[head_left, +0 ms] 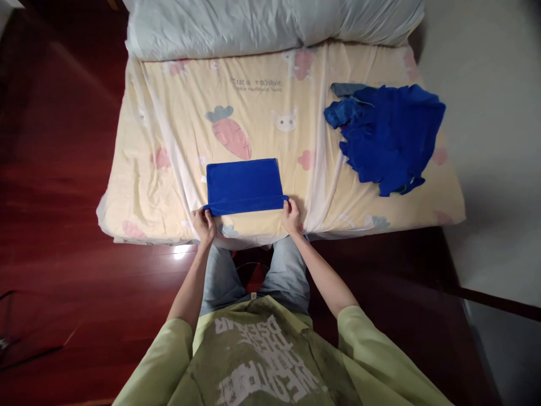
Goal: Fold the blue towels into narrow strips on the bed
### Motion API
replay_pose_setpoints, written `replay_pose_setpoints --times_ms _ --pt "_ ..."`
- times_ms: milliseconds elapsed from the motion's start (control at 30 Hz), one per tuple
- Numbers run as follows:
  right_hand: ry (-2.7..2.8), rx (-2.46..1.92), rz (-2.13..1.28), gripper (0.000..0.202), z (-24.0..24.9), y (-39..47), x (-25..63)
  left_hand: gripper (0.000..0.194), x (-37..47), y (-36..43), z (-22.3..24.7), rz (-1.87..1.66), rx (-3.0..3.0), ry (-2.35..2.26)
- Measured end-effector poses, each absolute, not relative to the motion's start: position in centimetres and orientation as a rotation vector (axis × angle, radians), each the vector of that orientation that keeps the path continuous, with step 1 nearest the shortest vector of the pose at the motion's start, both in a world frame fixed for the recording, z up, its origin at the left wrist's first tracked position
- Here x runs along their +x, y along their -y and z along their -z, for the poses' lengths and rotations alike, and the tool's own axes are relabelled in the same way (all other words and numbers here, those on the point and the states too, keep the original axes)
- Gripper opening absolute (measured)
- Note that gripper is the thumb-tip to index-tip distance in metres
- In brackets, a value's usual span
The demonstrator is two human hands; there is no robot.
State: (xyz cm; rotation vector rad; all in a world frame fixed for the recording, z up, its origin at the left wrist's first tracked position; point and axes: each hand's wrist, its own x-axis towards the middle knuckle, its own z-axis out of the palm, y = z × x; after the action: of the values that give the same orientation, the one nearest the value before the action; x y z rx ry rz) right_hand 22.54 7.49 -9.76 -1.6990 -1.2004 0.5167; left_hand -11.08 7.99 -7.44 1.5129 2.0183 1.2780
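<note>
A blue cloth (244, 180) lies flat as a rectangle near the front edge of the bed, with a narrow strip turned over along its near side. My left hand (204, 224) pinches the near left corner of that strip. At the near right corner, my right hand (291, 215) grips the other end between thumb and fingers. A small white tag (203, 179) sticks out from the cloth's left side. To the right lies a loose heap of blue cloths (393, 135), crumpled and overlapping, apart from both hands.
The bed (169, 124) has a yellow sheet printed with carrots and rabbits. A pale rolled quilt (270, 25) lies along its far side. At the right stands a light wall (494, 141). Dark red floor (54, 186) shows at the left, with a thin black frame (29, 361) low down.
</note>
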Motion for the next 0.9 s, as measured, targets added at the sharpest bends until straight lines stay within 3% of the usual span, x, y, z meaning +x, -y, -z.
replay_pose_setpoints --times_ms 900 --pt "1.186 -1.659 -0.541 0.045 9.9 -8.1 22.2 0.028 -10.1 -8.1 6.5 -1.299 1.558 -2.091"
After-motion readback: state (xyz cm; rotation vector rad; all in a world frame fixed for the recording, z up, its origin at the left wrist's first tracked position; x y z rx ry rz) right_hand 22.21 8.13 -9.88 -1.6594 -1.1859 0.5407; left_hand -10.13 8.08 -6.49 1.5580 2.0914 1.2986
